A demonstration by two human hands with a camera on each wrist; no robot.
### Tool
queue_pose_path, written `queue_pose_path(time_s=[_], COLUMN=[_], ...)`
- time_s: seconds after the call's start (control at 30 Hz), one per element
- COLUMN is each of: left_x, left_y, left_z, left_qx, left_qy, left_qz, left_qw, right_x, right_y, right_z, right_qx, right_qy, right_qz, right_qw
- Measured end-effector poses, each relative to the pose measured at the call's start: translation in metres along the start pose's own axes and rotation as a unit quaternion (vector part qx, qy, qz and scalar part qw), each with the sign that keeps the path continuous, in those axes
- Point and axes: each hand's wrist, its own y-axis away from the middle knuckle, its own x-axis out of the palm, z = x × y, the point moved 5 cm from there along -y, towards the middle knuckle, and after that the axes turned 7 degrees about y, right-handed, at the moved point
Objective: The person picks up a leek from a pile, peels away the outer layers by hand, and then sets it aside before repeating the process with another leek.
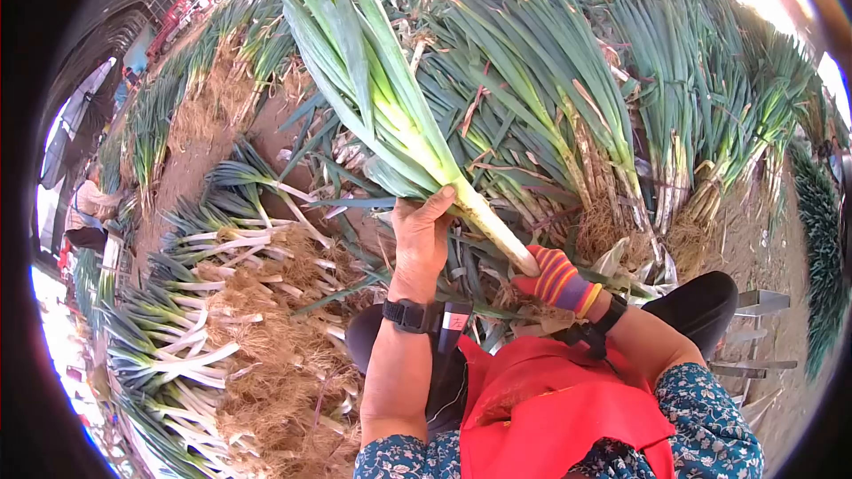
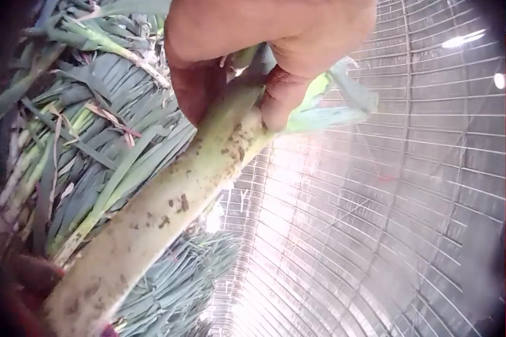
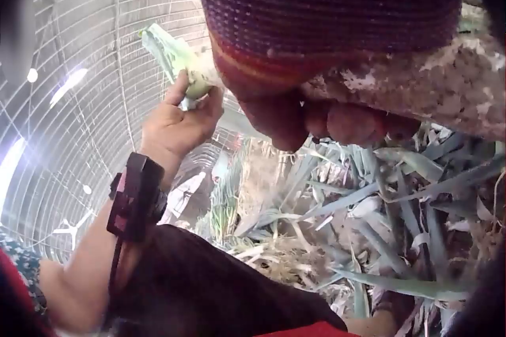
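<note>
One large leek [image 1: 493,229] slants across the head view, its green leaves [image 1: 355,71] fanned toward the top and its pale stalk pointing down to the right. My bare left hand [image 1: 419,235] pinches the stalk just under the leaves, thumb on one side and fingers on the other. Brown soil specks mark the pale stalk [image 2: 142,234] in the left wrist view. A striped knit glove covers my right hand [image 1: 559,279], which grips the stalk's lower end. In the right wrist view the gloved fingers [image 3: 352,122] curl against a dirt-caked pale surface [image 3: 443,88].
Trimmed leeks with brown roots [image 1: 266,364] are piled at my left. Tall green leek bundles [image 1: 674,98] stand ahead and to the right. Loose leaves [image 3: 395,195] litter the ground by my legs. A metal frame [image 1: 761,303] is beside my right knee. Another person [image 1: 89,204] sits far left.
</note>
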Motion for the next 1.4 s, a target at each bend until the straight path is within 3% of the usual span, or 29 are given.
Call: queue_pose_path(time_s=[0.07, 0.2, 0.4, 0.63, 0.7, 0.77, 0.83, 0.9, 0.97, 1.03, 1.1, 1.13, 1.17, 1.2, 1.23, 1.27, 1.3, 1.4], left_x=[0.001, -0.004, -0.007, -0.017, -0.015, -0.012, -0.006, -0.015, -0.012, -0.005, -0.008, 0.006, 0.016, 0.012, -0.005, -0.016, -0.027, -0.033], left_y=[0.000, 0.001, 0.005, 0.007, 0.012, 0.031, 0.047, 0.056, 0.057, 0.036, 0.021, 0.024, 0.029, 0.025, 0.022, 0.019, 0.018, 0.019], left_z=[0.004, 0.005, 0.012, 0.025, 0.035, 0.073, 0.106, 0.118, 0.116, 0.072, 0.034, 0.011, -0.006, -0.003, 0.004, 0.009, 0.011, 0.002], left_qx=[0.000, -0.020, -0.024, -0.087, -0.180, -0.273, -0.251, -0.283, -0.318, -0.144, -0.087, -0.049, -0.011, 0.000, -0.015, -0.035, -0.055, -0.086], left_qy=[0.021, -0.020, -0.006, 0.022, -0.056, -0.069, -0.171, -0.203, -0.233, -0.193, -0.075, -0.052, -0.030, 0.045, 0.023, 0.052, 0.079, 0.136], left_qz=[-0.005, -0.022, -0.036, -0.051, -0.014, 0.058, 0.162, 0.174, 0.190, 0.200, 0.176, 0.118, 0.056, 0.061, -0.028, -0.054, -0.081, -0.093], left_qw=[1.000, 0.999, 0.999, 0.995, 0.982, 0.958, 0.939, 0.921, 0.899, 0.950, 0.978, 0.990, 0.998, 0.997, 0.999, 0.997, 0.992, 0.983], right_x=[-0.005, -0.009, -0.008, -0.002, -0.001, -0.008, -0.015, -0.015, -0.023, -0.036, -0.040, -0.037, -0.026, -0.012, -0.005, 0.012, 0.028, 0.033], right_y=[-0.003, -0.005, 0.002, 0.017, 0.015, 0.010, 0.005, 0.001, 0.000, -0.001, -0.002, -0.003, -0.006, -0.008, -0.010, -0.012, -0.010, -0.011], right_z=[0.004, 0.006, 0.000, 0.001, 0.010, 0.030, 0.047, 0.046, 0.050, 0.052, 0.054, 0.055, 0.053, 0.052, 0.055, 0.057, 0.063, 0.050], right_qx=[0.008, 0.017, 0.006, -0.005, 0.002, -0.094, -0.072, -0.047, -0.138, -0.126, -0.124, -0.118, -0.080, -0.043, -0.041, -0.003, 0.039, 0.041], right_qy=[0.106, 0.149, 0.113, -0.067, -0.113, -0.186, -0.220, -0.252, 0.006, 0.080, 0.151, 0.152, 0.147, 0.141, 0.139, -0.118, -0.367, -0.378], right_qz=[-0.013, -0.037, -0.014, 0.002, 0.004, -0.043, -0.020, 0.002, -0.088, -0.125, -0.148, -0.147, -0.085, -0.020, -0.012, 0.108, 0.219, 0.321], right_qw=[0.994, 0.988, 0.993, 0.998, 0.994, 0.977, 0.973, 0.967, 0.986, 0.981, 0.970, 0.970, 0.982, 0.989, 0.989, 0.987, 0.903, 0.868])
